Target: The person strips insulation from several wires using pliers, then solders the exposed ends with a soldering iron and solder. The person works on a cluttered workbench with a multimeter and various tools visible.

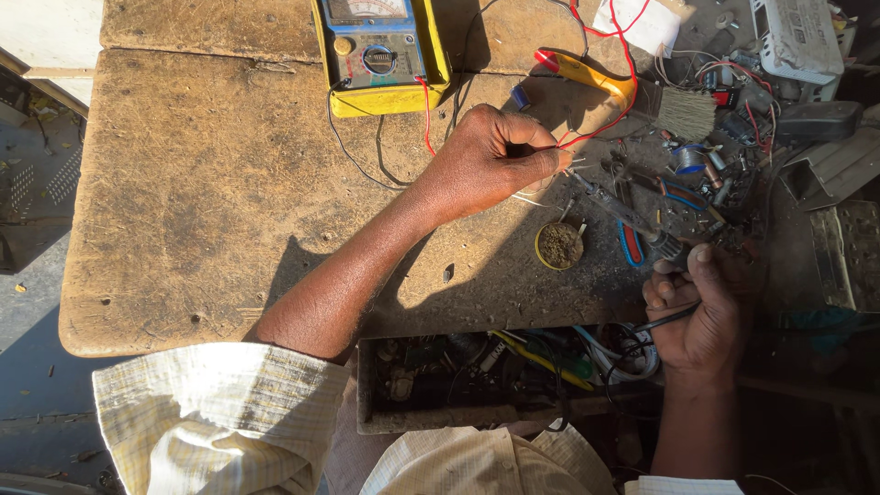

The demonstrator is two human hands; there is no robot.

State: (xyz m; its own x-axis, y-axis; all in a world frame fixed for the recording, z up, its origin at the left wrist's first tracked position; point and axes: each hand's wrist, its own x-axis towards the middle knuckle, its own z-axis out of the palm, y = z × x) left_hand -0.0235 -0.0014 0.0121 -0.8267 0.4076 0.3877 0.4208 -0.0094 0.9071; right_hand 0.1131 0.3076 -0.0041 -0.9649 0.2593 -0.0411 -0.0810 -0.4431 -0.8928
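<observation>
Soldering iron [623, 215], one slim dark metal rod at centre right of the frame, is gripped by the right hand [697, 307] with fingers curled tight, while the left hand [490, 156] pinches one thin red wire [596, 128] above one round yellow-rimmed tin [559, 246] on the rough worn wooden bench [211, 183].

Just one view here: the head cam looked pretty much straight down from close above the worn wooden surface [211, 211], the person's forearms reaching in from the bottom edge.
</observation>
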